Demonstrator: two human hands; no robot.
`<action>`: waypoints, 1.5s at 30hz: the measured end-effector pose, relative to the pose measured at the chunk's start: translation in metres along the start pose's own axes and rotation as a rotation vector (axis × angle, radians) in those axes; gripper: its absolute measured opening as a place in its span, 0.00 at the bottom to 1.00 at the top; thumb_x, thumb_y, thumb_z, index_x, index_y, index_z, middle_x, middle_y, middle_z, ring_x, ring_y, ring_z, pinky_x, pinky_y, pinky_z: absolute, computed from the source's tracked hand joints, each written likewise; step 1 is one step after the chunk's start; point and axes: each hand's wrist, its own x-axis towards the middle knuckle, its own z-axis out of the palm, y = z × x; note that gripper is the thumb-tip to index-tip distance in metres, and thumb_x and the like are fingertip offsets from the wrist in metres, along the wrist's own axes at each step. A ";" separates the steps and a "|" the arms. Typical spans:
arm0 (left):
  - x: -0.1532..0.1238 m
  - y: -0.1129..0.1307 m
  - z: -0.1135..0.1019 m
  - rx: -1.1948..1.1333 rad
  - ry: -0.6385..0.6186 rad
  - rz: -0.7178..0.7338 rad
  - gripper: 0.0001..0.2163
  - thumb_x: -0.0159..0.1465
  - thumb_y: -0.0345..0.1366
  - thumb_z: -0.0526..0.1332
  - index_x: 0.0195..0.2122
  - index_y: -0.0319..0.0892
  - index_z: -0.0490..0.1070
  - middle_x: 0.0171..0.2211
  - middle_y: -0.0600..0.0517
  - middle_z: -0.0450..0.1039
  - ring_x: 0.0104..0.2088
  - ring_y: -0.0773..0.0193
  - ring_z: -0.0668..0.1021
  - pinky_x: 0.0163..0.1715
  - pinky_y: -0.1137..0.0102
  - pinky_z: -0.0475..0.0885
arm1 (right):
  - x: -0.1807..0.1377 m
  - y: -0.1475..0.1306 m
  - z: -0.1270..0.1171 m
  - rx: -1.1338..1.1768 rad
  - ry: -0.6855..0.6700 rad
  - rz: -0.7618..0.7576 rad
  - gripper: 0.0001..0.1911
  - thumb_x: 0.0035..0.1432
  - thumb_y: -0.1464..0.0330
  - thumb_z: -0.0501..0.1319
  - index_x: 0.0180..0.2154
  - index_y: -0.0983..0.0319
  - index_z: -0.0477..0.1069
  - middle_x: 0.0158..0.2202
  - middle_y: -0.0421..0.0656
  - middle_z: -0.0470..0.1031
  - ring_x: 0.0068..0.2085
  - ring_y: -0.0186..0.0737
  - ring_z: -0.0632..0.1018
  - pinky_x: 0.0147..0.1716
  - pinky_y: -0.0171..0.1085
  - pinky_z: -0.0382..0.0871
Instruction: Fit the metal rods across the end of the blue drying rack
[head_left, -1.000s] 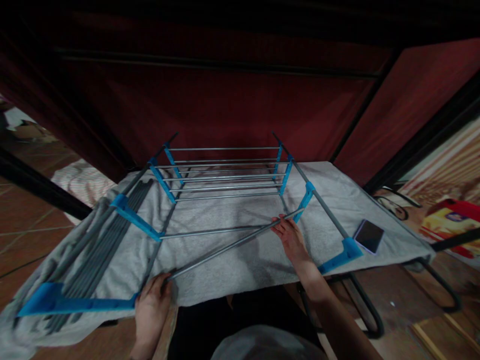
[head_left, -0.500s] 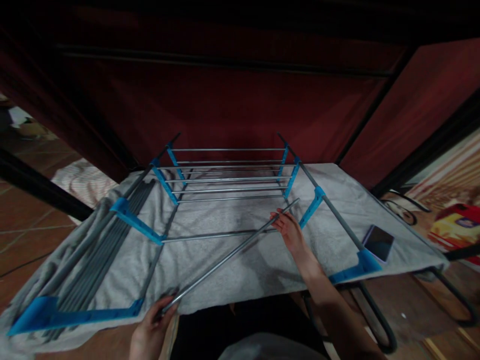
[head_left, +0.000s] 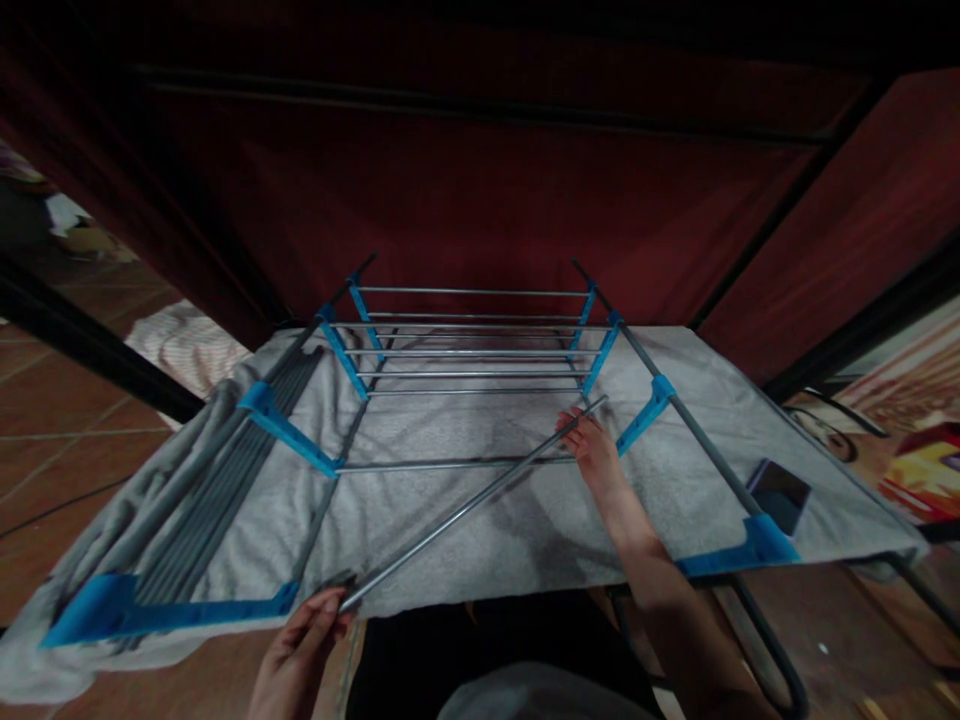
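Note:
A loose silver metal rod (head_left: 469, 510) slants over the front of a rack frame, its far end up to the right. My left hand (head_left: 311, 630) pinches the near end between thumb and fingers. Close to the far end, my right hand (head_left: 594, 445) is closed round the rod, whose tip sticks out past the fingers. Beneath lies the frame of grey tubes (head_left: 701, 440) joined by blue plastic brackets (head_left: 292, 435). Several thin bars (head_left: 472, 375) span its far part. A single crossbar (head_left: 420, 466) runs behind the held rod, between the middle brackets.
Several loose grey rods (head_left: 225, 500) lie bundled along the left side. A grey cloth (head_left: 450, 425) covers the surface under the frame. A phone (head_left: 780, 492) rests by the right front bracket. A dark red panel (head_left: 480, 200) rises behind.
The whole view has shifted, so the frame appears slightly farther right. Both hands keep hold of the rod, and the left fingers now sit nearer its end in a pinch.

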 end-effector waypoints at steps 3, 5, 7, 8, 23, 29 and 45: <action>0.000 0.000 0.004 -0.114 0.037 -0.047 0.23 0.34 0.38 0.80 0.34 0.41 0.80 0.29 0.51 0.79 0.30 0.62 0.79 0.27 0.73 0.75 | 0.003 0.000 -0.002 0.012 0.005 -0.013 0.08 0.54 0.63 0.69 0.37 0.54 0.74 0.36 0.40 0.83 0.40 0.43 0.84 0.41 0.43 0.80; 0.001 0.000 0.006 -0.174 0.073 -0.062 0.21 0.37 0.34 0.78 0.34 0.41 0.80 0.29 0.52 0.79 0.30 0.64 0.79 0.27 0.75 0.75 | 0.004 0.000 -0.004 0.016 0.012 -0.014 0.08 0.53 0.64 0.69 0.36 0.54 0.74 0.36 0.40 0.83 0.40 0.43 0.84 0.41 0.43 0.80; 0.001 0.000 0.007 -0.214 0.117 -0.060 0.19 0.39 0.32 0.76 0.34 0.40 0.80 0.30 0.53 0.79 0.28 0.67 0.77 0.26 0.76 0.74 | 0.005 0.001 -0.005 0.019 0.018 -0.011 0.08 0.53 0.65 0.69 0.36 0.54 0.74 0.36 0.40 0.83 0.40 0.43 0.84 0.41 0.43 0.80; 0.001 -0.001 0.007 -0.228 0.145 -0.055 0.17 0.40 0.31 0.75 0.34 0.40 0.79 0.29 0.53 0.79 0.27 0.68 0.77 0.25 0.76 0.74 | 0.004 0.001 -0.005 0.022 0.020 -0.010 0.08 0.52 0.66 0.69 0.36 0.55 0.74 0.36 0.40 0.83 0.40 0.43 0.84 0.41 0.43 0.80; 0.001 -0.004 0.003 -0.136 0.186 0.034 0.17 0.45 0.44 0.75 0.28 0.39 0.73 0.18 0.57 0.69 0.17 0.74 0.66 0.16 0.78 0.61 | 0.006 0.009 -0.017 0.015 0.044 0.034 0.07 0.52 0.68 0.70 0.35 0.55 0.75 0.35 0.40 0.83 0.39 0.42 0.83 0.42 0.43 0.80; 0.003 0.000 0.004 -0.258 0.162 -0.051 0.15 0.44 0.34 0.72 0.34 0.38 0.77 0.23 0.53 0.76 0.20 0.69 0.73 0.18 0.76 0.65 | 0.005 0.016 -0.022 0.016 0.080 0.040 0.07 0.55 0.66 0.69 0.37 0.54 0.75 0.33 0.37 0.81 0.38 0.40 0.83 0.42 0.42 0.79; -0.001 0.000 0.007 -0.327 0.229 -0.094 0.05 0.55 0.27 0.67 0.33 0.38 0.75 0.28 0.51 0.79 0.24 0.69 0.77 0.24 0.76 0.74 | -0.007 0.020 -0.026 0.013 0.027 0.055 0.08 0.52 0.68 0.71 0.33 0.54 0.73 0.34 0.39 0.82 0.41 0.44 0.83 0.46 0.46 0.78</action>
